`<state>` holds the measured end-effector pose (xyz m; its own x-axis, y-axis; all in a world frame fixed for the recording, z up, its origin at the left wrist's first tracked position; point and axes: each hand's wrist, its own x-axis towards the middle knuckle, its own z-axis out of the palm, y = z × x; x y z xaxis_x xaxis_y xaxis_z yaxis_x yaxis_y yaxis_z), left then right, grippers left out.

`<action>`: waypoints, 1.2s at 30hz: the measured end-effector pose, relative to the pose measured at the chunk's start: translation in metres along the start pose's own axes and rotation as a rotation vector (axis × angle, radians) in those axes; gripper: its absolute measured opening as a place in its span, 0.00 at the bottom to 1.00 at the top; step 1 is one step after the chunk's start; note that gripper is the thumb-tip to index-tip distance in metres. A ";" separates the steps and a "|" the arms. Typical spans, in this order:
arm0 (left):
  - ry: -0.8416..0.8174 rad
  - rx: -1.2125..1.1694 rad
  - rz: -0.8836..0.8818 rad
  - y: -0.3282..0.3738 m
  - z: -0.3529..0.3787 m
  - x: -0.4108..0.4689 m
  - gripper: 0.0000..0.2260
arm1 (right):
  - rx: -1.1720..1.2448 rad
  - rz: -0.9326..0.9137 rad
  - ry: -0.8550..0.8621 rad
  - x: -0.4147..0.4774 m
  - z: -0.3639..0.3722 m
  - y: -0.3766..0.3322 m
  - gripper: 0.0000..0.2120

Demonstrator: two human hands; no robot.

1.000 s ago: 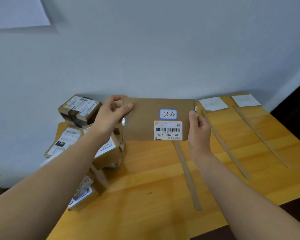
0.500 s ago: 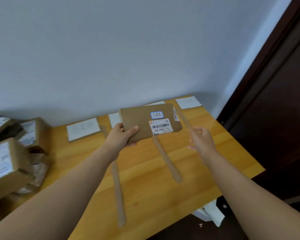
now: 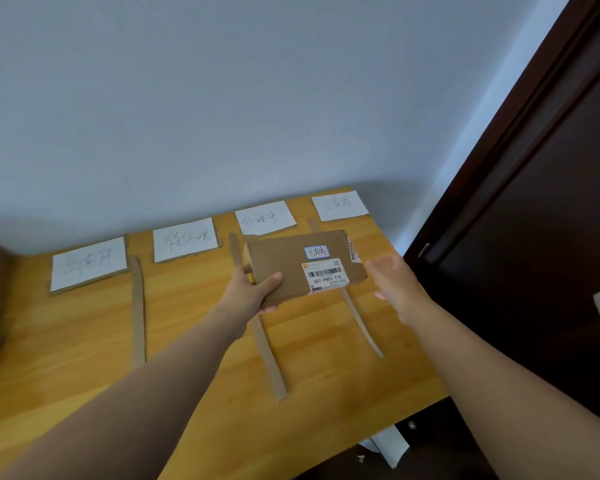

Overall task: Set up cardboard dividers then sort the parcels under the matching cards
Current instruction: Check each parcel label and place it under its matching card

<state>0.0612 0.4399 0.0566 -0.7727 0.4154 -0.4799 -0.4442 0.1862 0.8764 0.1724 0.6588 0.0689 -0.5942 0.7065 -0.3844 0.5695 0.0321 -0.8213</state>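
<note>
1. Holding the parcel (image 3: 291, 268) by its left end, the left hand (image 3: 253, 292) has its thumb on top and its fingers curled underneath. The parcel appears to be lifted clear of the tabletop (image 3: 187, 341), toward the far right corner.
2. The right hand (image 3: 395, 285) is spread and relaxed just beside the parcel's right end, gripping nothing. I cannot tell whether it touches the cardboard.
3. Four white cards lie along the far edge, and the parcel hangs below the third card (image 3: 265, 218) and the fourth card (image 3: 340, 205). It also covers the far end of the right divider strip (image 3: 361, 323).
4. Risk, wrong lane: the blue-edged sticker (image 3: 316, 252) carries handwriting too small to match with confidence. Because the parcel straddles two lanes, it could easily be set down on the wrong side.
5. Risk, tilt or slip: only one end is gripped, so the free end may sag or twist out of the fingers.
6. Risk, shifted dividers: the strips look thin and loose. Lowering the parcel onto the right strip or the middle divider strip (image 3: 267, 355) would likely push it askew and blur the lanes.
7. Risk, overhang: the last lane runs along the right edge, so a parcel placed too far right could tip off.
</note>
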 end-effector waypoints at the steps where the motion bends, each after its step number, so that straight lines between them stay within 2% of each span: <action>1: -0.014 0.003 -0.008 -0.001 0.004 0.006 0.30 | 0.039 0.025 -0.029 0.006 0.001 0.001 0.19; 5: -0.088 -0.012 -0.048 0.002 0.023 0.028 0.26 | 0.152 0.101 -0.129 0.034 0.002 0.000 0.22; 10: -0.122 0.099 -0.043 0.009 0.052 0.061 0.19 | 0.276 0.130 -0.096 0.079 -0.013 0.006 0.21; 12: -0.096 0.122 -0.040 0.008 0.064 0.077 0.20 | 0.244 0.119 -0.091 0.099 -0.021 0.008 0.21; 16: -0.022 0.162 -0.047 0.007 0.089 0.108 0.22 | 0.098 0.026 -0.154 0.140 -0.037 0.009 0.29; 19: 0.039 0.193 -0.069 0.005 0.118 0.126 0.22 | 0.018 -0.019 -0.132 0.174 -0.046 0.013 0.24; 23: 0.082 0.497 -0.041 -0.002 0.155 0.157 0.21 | 0.091 -0.005 -0.027 0.219 -0.055 0.022 0.19; 26: 0.099 0.973 0.024 -0.016 0.162 0.176 0.23 | 0.100 -0.025 0.026 0.249 -0.055 0.032 0.17; 29: 0.011 1.415 0.076 -0.034 0.154 0.188 0.25 | 0.053 -0.036 0.065 0.273 -0.050 0.041 0.16; 33: -0.059 1.566 0.001 -0.047 0.145 0.203 0.32 | 0.019 0.015 0.069 0.296 -0.038 0.051 0.16; 36: -0.045 1.602 0.003 -0.050 0.141 0.207 0.33 | -0.188 0.022 0.063 0.303 -0.026 0.057 0.21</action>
<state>-0.0128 0.6425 -0.0809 -0.7462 0.4372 -0.5021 0.4909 0.8707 0.0287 0.0394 0.8929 -0.0840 -0.5465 0.7515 -0.3696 0.6817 0.1430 -0.7175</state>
